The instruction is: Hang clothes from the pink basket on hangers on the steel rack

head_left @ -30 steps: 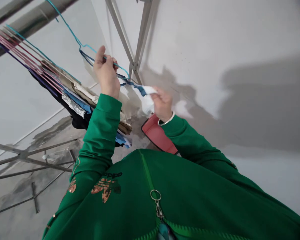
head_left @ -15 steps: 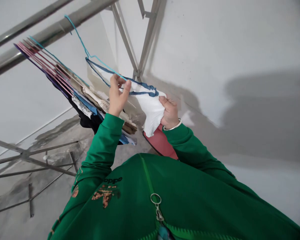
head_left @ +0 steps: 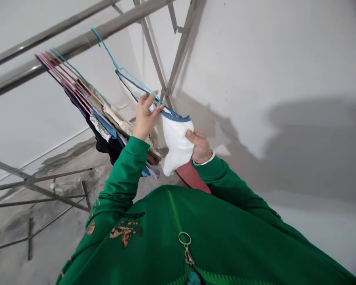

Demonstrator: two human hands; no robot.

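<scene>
Garment (head_left: 178, 138) in right hand (head_left: 201, 147), adidas lettering (head_left: 134, 216), green jacket (head_left: 225, 233)

The left hand (head_left: 148, 116) has moved from mid-bar to the far end of the light-blue hanger (head_left: 117, 68). White underwear (head_left: 178, 143), earlier stretched sideways, now hangs spread, the right hand (head_left: 200, 146) lower along its edge.

Glossy mtl rail (head_left: 80, 44), matt cloth garmt (head_left: 178, 138)

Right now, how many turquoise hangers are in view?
2: one turquoise hanger at the left hand, with the blue-trimmed white garment on it; a second turquoise hanger, right of the pink hangers. Others may be hidden.
</scene>
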